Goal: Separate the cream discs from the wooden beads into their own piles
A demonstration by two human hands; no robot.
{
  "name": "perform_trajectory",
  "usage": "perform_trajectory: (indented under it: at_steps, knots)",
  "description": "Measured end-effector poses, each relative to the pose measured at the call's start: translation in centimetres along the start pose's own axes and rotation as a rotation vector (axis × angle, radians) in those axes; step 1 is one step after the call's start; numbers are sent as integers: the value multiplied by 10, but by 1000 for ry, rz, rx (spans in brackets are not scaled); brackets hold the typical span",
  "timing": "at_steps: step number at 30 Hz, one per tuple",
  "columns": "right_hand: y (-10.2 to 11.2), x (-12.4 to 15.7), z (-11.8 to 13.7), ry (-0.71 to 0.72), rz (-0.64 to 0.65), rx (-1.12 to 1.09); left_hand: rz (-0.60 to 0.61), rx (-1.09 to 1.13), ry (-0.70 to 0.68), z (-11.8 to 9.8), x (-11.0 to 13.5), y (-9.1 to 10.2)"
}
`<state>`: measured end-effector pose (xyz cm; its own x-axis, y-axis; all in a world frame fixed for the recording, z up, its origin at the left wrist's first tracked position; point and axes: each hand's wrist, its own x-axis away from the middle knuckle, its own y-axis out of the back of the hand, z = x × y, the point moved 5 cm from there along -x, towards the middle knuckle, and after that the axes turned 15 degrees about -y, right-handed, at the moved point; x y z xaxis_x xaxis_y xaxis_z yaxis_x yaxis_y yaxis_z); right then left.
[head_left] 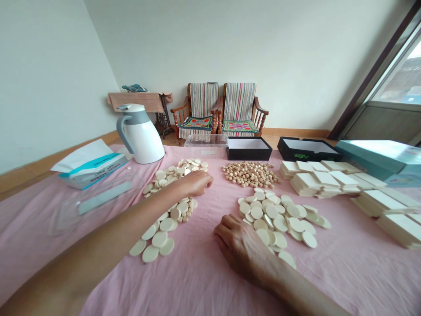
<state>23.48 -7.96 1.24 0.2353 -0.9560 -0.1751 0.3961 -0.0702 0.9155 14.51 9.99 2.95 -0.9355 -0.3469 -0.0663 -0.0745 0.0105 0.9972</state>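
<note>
Along the far side: clear tray [206,144], two pale-lined black boxes [249,154], one bearing illegible green lettering [300,156]; nearer, left hand [199,183] and right hand [239,246] are curled near discs [280,223], grip indiscernible.

From afar I see tan beads [249,174] on pink cloth [184,281]; in front of the beads, cream discs [280,223]; to their left, a white-and-grey jug [146,139]; behind them, a black box [249,154] and red-striped chair covers [240,102].
</note>
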Motion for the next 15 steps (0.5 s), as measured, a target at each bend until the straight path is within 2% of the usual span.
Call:
perform_trajectory:
  at_steps: [3, 6, 8, 11, 13, 15]
  knots:
    - [-1, 0, 0, 2, -6, 5, -1, -37, 30, -3, 7, -5]
    - [-1, 0, 0, -2, -12, 1, -9, -39, 37, -4, -3, -3]
    - [0, 0, 0, -8, -11, -6, -132, -27, 39, -4, -15, 9]
    - [0, 0, -1, -8, -2, -14, -428, -4, 74, -4, -22, 33]
    - [0, 0, 0, -4, 3, -13, -491, 6, 95, -5, -18, 43]
    - [1, 0, 0, -3, 2, -9, -454, 16, 105, -8, -5, 47]
